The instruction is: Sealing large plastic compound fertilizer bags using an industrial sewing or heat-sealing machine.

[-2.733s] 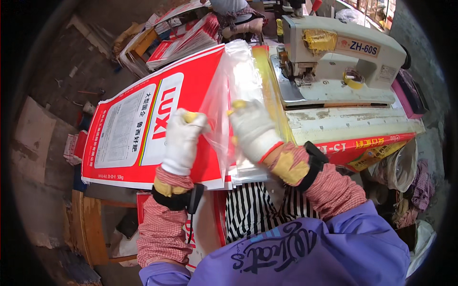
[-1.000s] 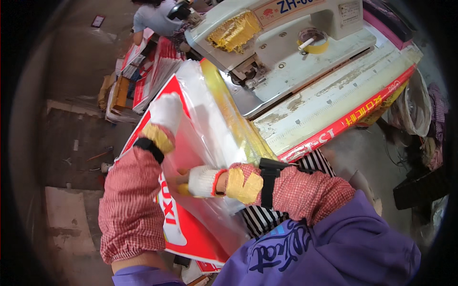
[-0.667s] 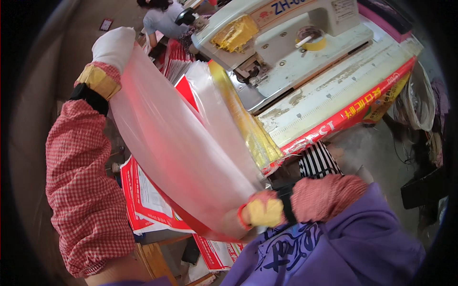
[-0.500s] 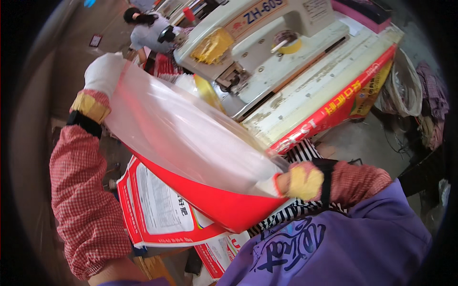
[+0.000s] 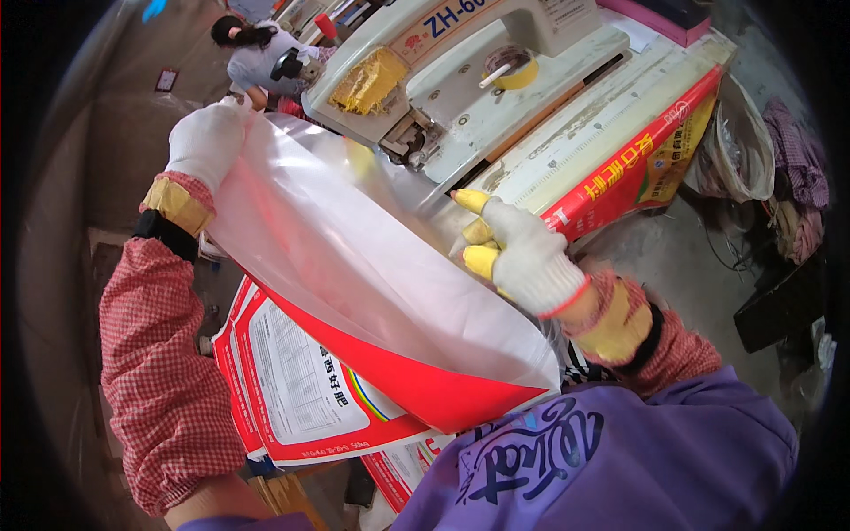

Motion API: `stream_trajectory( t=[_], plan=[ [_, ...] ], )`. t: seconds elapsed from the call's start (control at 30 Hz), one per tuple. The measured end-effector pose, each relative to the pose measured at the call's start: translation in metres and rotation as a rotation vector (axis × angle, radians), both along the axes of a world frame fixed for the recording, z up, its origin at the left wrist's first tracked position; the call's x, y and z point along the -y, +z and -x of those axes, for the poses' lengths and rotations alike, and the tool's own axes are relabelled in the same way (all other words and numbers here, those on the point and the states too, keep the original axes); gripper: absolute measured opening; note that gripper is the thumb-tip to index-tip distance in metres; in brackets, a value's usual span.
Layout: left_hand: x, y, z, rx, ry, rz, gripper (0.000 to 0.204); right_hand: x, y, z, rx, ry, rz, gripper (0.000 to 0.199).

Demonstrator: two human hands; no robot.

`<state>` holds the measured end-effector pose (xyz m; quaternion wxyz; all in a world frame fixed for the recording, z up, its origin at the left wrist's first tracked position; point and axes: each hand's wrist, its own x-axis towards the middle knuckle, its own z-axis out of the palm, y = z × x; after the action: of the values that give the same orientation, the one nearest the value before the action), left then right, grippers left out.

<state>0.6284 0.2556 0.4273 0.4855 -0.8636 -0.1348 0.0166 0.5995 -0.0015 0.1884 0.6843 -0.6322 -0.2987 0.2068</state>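
In front of me a red sack stands spread at its mouth, its white inside showing, with a clear plastic liner along the far side. My left hand, in a white knit glove, is closed on the sack's upper left corner; its fingertips are hidden. My right hand, gloved in white with yellow-taped fingertips, is over the liner's far edge near the machine bed, fingers apart. Beyond the liner stands a pale sewing machine, a yellow patch of cloth or sponge on its head.
A pile of printed red-and-white sacks lies below the spread one. A roll of yellow tape rests on the machine. Red-and-yellow sacking covers the table's front edge. A whitish bag hangs at the right. Another person is at the far left.
My right hand has let go of the sack's near right corner and moved up and away toward the machine. My left hand keeps its hold, shifted slightly in view.
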Motion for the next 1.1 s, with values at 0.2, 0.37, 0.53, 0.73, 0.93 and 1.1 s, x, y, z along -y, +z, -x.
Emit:
stream_trajectory(
  t=[0.2, 0.37, 0.53, 0.73, 0.93, 1.1],
  plan=[
    [-0.003, -0.009, -0.006, -0.045, 0.023, -0.079, 0.027, -0.009, -0.006, 0.014, -0.422, 0.185, 0.082, 0.049],
    [0.000, 0.007, -0.014, 0.185, 0.263, 0.019, 0.038, -0.029, 0.014, -0.009, -0.181, 0.549, 0.453, 0.028],
    [-0.009, 0.053, -0.009, 0.086, 0.274, -0.045, 0.044, -0.036, 0.032, -0.005, 0.267, 0.345, 0.402, 0.041],
    [-0.014, 0.057, -0.009, 0.194, 0.325, 0.086, 0.043, -0.046, 0.036, -0.006, 0.370, 0.266, 0.397, 0.040],
    [-0.029, 0.046, -0.009, 0.093, 0.204, -0.001, 0.033, -0.022, 0.038, -0.014, 0.375, 0.033, 0.176, 0.024],
    [-0.040, 0.038, -0.018, 0.100, 0.127, 0.009, 0.025, -0.017, 0.046, 0.006, 0.892, -0.250, 0.058, 0.007]
  ],
)
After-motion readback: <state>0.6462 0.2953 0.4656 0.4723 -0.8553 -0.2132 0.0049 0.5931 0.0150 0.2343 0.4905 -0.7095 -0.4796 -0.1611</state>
